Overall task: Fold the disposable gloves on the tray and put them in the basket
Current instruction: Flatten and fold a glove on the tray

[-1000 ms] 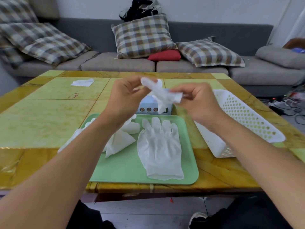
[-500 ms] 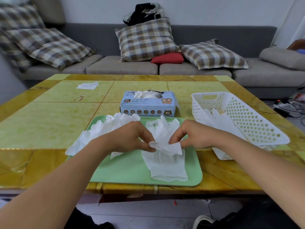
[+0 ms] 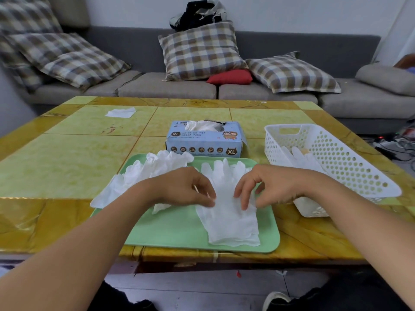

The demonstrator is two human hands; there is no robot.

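Observation:
A green tray (image 3: 175,232) lies at the table's near edge. On its right half a white disposable glove (image 3: 231,223) lies flat, fingers pointing away, with a second layer showing at its near edge. My left hand (image 3: 179,187) hovers over the glove's left edge, its curled thumb and forefinger pinching the glove there. My right hand (image 3: 274,185) is at the glove's right side, with its fingertips pointing down and touching the glove. A heap of crumpled gloves (image 3: 143,173) covers the tray's left side. The white perforated basket (image 3: 350,162) to the right holds a glove (image 3: 301,158).
A blue XL glove box (image 3: 204,140) stands just behind the tray. A white tissue (image 3: 121,112) lies at the table's far left. A grey sofa with checked cushions (image 3: 199,50) runs behind the table. Cables lie on the floor at the right.
My hands came down from chest height to the tray with a glove. The small folded piece they pinched half a second ago now lies spread on the flat glove.

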